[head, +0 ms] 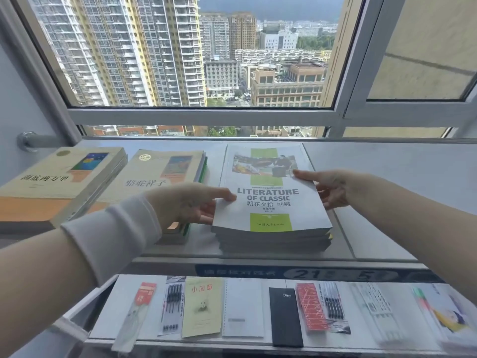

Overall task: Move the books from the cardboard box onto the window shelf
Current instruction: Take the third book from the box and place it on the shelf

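Observation:
A white and green book titled "Literature of Classic" (268, 182) lies on top of a short stack on the window shelf (387, 166). My left hand (191, 202) holds its left edge, thumb on the cover and fingers under it. My right hand (325, 184) holds the right edge the same way. Two other stacks stand to the left: a beige book with orange spine (64, 177) and another beige book (157, 171) beside it. The cardboard box is out of view.
The window frame (201, 115) rises right behind the shelf. Below the shelf, a lower ledge (268, 339) carries pen packs, a yellow notebook (202, 306), a black diary (285, 316), a red pad and other stationery. A metal rail (33, 140) sticks out at left.

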